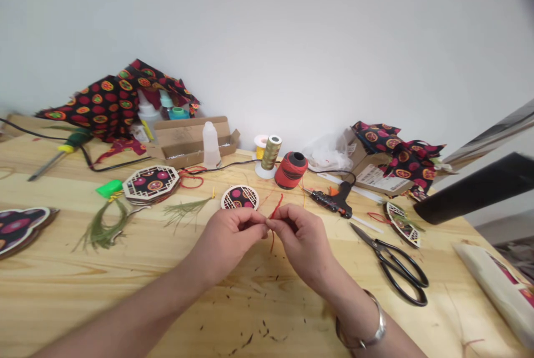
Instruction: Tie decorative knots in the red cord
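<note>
My left hand and my right hand meet fingertip to fingertip above the middle of the table. Both pinch a short red cord; one end sticks up between them and another hangs below. Just behind my left hand lies a round lattice ornament with patterned fabric, its lower edge partly hidden by that hand. A red thread spool stands behind my right hand, beside an olive-gold thread cone. A metal bracelet circles my right wrist.
Black scissors and a glue gun lie to the right. On the left are an octagonal ornament, green tassels and a screwdriver. An open cardboard box and a white bottle stand near the wall.
</note>
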`<state>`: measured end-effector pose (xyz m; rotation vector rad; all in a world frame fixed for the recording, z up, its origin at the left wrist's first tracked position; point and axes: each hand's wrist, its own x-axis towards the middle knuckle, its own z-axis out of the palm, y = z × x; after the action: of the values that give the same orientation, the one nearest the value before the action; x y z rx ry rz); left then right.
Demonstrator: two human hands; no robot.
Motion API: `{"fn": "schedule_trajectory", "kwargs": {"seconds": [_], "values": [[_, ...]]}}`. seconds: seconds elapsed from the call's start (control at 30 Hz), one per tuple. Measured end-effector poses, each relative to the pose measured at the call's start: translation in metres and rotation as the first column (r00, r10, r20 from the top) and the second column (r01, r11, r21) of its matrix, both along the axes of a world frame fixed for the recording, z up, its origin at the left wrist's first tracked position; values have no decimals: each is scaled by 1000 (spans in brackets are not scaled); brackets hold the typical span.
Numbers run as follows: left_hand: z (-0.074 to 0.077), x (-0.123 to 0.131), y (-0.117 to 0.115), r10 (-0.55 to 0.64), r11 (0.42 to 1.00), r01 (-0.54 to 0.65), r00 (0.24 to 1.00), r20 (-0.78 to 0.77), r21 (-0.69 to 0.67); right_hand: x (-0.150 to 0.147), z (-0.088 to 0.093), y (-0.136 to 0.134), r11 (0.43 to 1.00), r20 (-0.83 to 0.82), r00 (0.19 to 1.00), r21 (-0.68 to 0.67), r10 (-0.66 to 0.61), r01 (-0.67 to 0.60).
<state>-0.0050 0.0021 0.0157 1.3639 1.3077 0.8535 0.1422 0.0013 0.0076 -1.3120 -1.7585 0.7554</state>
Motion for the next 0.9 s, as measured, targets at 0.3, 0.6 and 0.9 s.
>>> {"fn": "schedule_trajectory", "kwargs": {"seconds": [0.3, 0.6, 0.9], "values": [[-7, -2, 6, 49, 990, -7, 955, 292, -142, 7, 2, 3, 996, 59, 996, -62, 70, -66], [-3, -4, 5, 103, 977, -20, 915, 389, -212, 5, 1, -1, 989, 173, 982, 138, -76, 52], [-8, -4, 7, 192, 946, -11, 825, 532, -324, -3, -4, -14, 846, 502, 857, 503, -117, -179]]}}
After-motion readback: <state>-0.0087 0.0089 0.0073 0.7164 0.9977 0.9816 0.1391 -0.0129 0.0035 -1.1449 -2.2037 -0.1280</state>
